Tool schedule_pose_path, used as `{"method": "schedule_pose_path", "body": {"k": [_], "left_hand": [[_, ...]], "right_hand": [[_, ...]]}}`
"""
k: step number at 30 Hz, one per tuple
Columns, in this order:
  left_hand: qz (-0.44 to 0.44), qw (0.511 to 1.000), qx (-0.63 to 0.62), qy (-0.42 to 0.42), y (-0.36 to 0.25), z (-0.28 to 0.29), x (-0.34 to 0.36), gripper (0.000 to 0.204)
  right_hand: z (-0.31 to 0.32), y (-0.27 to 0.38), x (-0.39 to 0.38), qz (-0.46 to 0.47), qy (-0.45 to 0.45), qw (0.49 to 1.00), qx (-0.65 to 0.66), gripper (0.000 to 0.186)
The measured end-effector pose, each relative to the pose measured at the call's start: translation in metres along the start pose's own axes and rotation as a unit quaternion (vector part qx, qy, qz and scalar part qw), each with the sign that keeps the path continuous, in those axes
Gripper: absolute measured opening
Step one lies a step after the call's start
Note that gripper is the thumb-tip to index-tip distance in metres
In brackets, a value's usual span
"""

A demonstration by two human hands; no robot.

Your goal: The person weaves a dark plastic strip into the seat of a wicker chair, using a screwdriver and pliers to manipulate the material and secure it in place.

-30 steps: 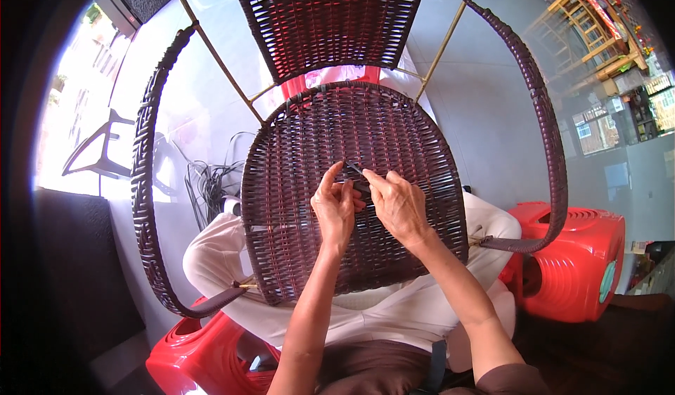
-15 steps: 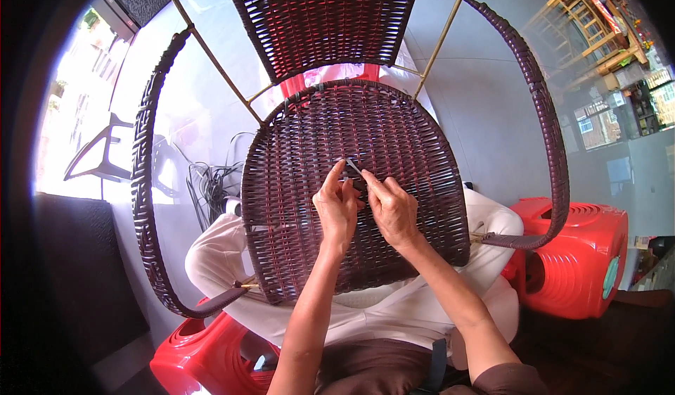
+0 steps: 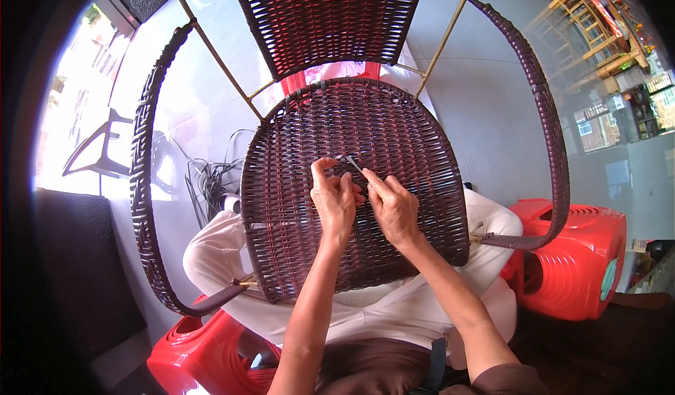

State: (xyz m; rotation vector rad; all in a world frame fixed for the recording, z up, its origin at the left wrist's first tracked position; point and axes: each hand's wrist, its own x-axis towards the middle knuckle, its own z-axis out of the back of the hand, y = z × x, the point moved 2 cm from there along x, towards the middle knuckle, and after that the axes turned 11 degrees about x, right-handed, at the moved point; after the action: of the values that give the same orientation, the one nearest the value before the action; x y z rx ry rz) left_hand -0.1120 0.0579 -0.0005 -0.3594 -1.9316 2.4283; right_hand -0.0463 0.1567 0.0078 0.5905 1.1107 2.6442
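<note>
A dark brown woven chair lies across my lap, its rounded seat under both hands and its woven backrest beyond. My right hand pinches a thin, greyish, flat-looking piece that points up and left; whether it is a tool or a strip I cannot tell. Close beside it, my left hand rests over the weave with its index finger crooked near the tip of that piece. The other left fingers curl inward, and what they hold, if anything, is hidden.
Wrapped armrests curve round at left and right, joined to thin metal rods. Red plastic stools stand at lower left and right. Tangled black cord lies on the floor left of the seat.
My left index finger has bent and drawn back from the thin piece's tip. The right hand stays nearly in place, still pinching.
</note>
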Motion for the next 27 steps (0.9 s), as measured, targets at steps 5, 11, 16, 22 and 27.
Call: {"method": "schedule_pose_path", "body": {"k": [5,11,16,22,27], "left_hand": [[0.021,0.999,0.03,-0.008,-0.005,-0.001,0.001,0.026],[0.021,0.999,0.036,-0.007,-0.002,0.002,0.0,0.024],[0.019,1.0,0.004,0.016,0.001,0.004,-0.004,0.028],[0.044,0.998,0.018,0.04,-0.001,0.007,-0.003,0.04],[0.042,0.998,0.025,0.046,0.001,0.004,-0.001,0.042]], "right_hand": [[-0.001,-0.001,-0.001,0.037,-0.006,0.999,-0.015,0.035],[0.003,0.004,0.002,0.018,-0.007,1.0,-0.01,0.031],[0.021,0.015,0.008,-0.003,0.036,0.999,-0.031,0.027],[0.023,0.012,0.026,-0.018,0.058,0.997,-0.043,0.025],[0.024,0.015,0.035,-0.005,0.084,0.994,-0.062,0.017]]}}
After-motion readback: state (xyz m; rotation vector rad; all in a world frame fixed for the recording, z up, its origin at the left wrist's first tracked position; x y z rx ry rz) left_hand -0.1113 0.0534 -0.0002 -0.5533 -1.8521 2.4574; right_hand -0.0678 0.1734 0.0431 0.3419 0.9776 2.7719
